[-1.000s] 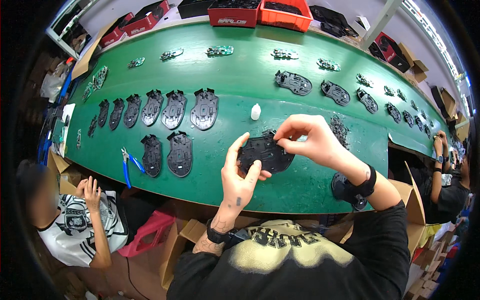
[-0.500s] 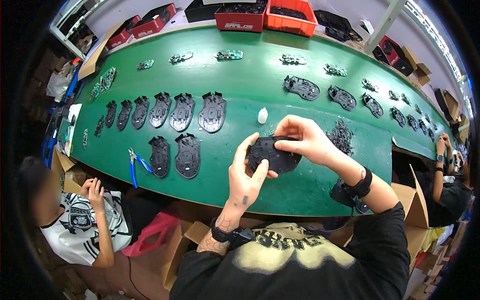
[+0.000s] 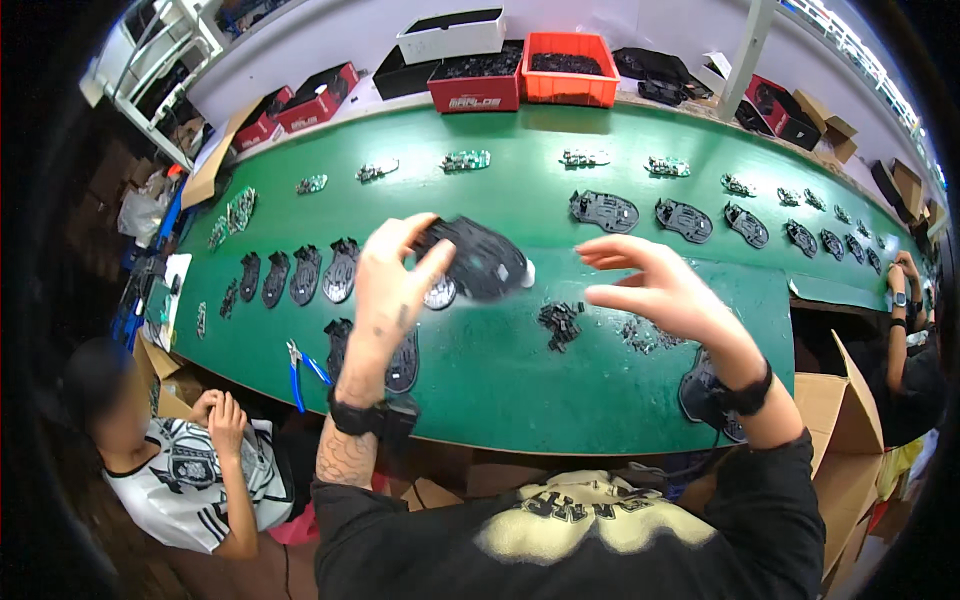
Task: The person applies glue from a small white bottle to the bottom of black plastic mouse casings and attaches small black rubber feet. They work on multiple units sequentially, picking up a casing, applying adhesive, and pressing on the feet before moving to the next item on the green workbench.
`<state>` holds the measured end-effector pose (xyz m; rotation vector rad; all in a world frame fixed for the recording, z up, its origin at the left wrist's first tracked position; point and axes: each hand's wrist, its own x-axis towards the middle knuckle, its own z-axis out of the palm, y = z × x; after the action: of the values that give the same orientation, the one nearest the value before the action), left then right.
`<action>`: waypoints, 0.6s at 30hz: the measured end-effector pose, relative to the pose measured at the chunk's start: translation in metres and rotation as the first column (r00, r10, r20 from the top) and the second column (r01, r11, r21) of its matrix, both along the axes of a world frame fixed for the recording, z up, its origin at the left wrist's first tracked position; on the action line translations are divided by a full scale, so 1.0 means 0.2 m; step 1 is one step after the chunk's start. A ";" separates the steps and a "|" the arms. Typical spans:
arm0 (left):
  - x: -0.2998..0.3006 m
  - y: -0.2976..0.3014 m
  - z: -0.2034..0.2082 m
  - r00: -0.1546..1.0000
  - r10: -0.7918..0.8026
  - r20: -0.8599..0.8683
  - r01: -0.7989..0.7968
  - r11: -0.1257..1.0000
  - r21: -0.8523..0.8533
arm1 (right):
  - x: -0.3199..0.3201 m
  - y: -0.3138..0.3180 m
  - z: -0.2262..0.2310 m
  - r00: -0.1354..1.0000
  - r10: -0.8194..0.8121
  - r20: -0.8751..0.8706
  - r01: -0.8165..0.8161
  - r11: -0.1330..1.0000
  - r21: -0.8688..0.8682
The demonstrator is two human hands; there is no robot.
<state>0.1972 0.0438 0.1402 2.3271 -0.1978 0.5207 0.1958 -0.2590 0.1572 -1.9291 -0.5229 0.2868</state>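
Note:
Raised over the table's middle is a black computer-mouse bottom shell (image 3: 488, 262), tilted and a little blurred. My left hand (image 3: 392, 285) grips its left end between thumb and fingers. My right hand (image 3: 655, 285) is apart from the shell, to its right, with fingers spread and nothing in them. Below and between the hands lies a heap of small black plastic parts (image 3: 560, 325); more small parts (image 3: 645, 335) are scattered beneath my right hand. Behind the held shell, a white bottle (image 3: 529, 272) is mostly hidden. Another shell (image 3: 403, 362) sits by my left wrist, partly covered.
Blue-handled nippers (image 3: 298, 375) lie at the left. Mouse shells (image 3: 305, 275) line up at left and right (image 3: 684, 220), with green circuit boards (image 3: 466, 160) farther back. Along the wall stand an orange bin (image 3: 570, 70) and red boxes (image 3: 475, 90). A person (image 3: 190, 470) sits at left, another at far right.
My right hand has let go of the shell and opened. My left hand has carried the shell up and to the left. The heap of small black parts now shows. The view has shifted somewhat.

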 end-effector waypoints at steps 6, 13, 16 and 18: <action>0.58 0.35 -0.21 0.962 0.241 -0.130 -0.230 0.969 0.093 | -0.35 -0.42 0.12 0.944 -0.330 0.019 0.328 0.942 0.075; 0.86 0.36 -0.60 0.889 0.425 -0.170 -0.342 0.863 0.371 | -0.77 -0.89 -0.41 0.623 -0.782 -0.017 0.782 0.621 0.054; 0.82 0.34 -0.53 0.871 0.452 -0.195 -0.305 0.806 0.507 | -0.84 -0.94 -0.56 0.504 -0.826 0.253 0.862 0.461 -0.209; 0.75 0.36 -0.43 0.929 0.368 0.036 -0.342 0.817 0.464 | -0.85 -0.91 -0.65 0.537 -0.754 0.379 0.843 0.458 -0.283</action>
<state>0.3477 0.1165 0.0550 2.8704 0.1697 0.6453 0.0253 -0.4418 0.0273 -2.4326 0.4451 -0.4779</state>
